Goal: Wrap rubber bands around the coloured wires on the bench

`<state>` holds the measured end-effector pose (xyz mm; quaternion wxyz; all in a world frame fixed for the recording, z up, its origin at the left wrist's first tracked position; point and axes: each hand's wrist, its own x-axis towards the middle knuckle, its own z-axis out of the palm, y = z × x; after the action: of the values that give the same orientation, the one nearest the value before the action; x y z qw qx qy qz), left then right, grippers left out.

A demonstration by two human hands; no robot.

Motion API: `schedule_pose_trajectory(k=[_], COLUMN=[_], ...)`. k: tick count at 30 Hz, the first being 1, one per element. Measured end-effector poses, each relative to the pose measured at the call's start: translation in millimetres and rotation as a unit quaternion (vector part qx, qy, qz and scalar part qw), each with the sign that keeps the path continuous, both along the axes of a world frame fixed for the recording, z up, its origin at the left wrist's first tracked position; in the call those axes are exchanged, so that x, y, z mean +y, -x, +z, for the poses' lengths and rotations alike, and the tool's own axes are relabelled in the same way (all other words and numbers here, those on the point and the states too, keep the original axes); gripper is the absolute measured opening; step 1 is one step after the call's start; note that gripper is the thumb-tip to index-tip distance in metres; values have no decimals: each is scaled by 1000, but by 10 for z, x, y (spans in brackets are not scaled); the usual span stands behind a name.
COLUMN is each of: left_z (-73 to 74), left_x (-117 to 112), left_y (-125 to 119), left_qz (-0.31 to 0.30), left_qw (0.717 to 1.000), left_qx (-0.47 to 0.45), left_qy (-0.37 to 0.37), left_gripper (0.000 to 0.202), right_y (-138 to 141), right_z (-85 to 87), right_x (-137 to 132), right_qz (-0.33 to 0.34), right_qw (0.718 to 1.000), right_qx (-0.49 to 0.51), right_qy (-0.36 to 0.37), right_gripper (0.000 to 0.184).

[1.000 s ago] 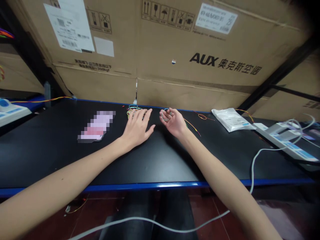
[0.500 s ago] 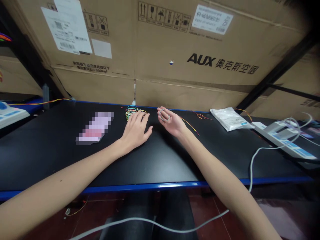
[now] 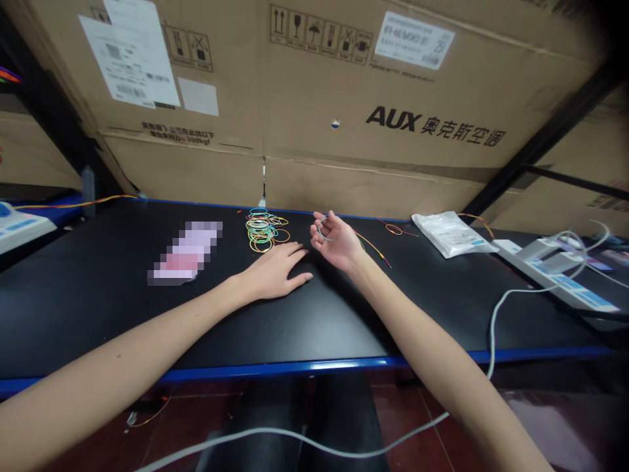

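On the black tabletop lies a loose pile of thin coloured loops that look like rubber bands (image 3: 261, 231), in yellow, green, blue and red. My left hand (image 3: 278, 267) rests palm down just in front of this pile, fingers stretched toward the right and thumb apart, with nothing in it. To its right, my right hand (image 3: 338, 242) is turned palm up with fingers loosely curled. A pale green rubber band (image 3: 322, 229) hangs at those fingers; exactly how it is gripped is unclear. Thin yellow and red wires (image 3: 373, 246) lie behind the right hand, partly hidden by it.
A blurred-out phone-like object (image 3: 187, 254) lies at left. A white plastic packet (image 3: 449, 233) and a power strip (image 3: 560, 278) sit at right, where a grey cable (image 3: 496, 314) drapes over the table's blue edge. A large cardboard box (image 3: 304, 85) stands behind.
My left hand has moved off the pile, toward me and slightly right, uncovering the loops. My right hand's fingers have curled a little more around the green band.
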<state>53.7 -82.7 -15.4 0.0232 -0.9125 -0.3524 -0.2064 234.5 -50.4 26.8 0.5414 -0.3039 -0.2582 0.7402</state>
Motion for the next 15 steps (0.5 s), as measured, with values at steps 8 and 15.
schedule_pose_trajectory(k=[8, 15], left_z=[2, 15], left_x=[5, 6], left_y=[-5, -9], left_qz=[1, -13], left_qw=[999, 999], left_qx=[38, 39], left_qy=[20, 26], left_gripper=[49, 46], right_y=[42, 112], right_z=[-101, -106], right_x=[5, -40], right_qz=[59, 106], right_qw=[998, 993], right_qx=[-5, -25], right_qy=[-6, -37], right_gripper=[53, 40])
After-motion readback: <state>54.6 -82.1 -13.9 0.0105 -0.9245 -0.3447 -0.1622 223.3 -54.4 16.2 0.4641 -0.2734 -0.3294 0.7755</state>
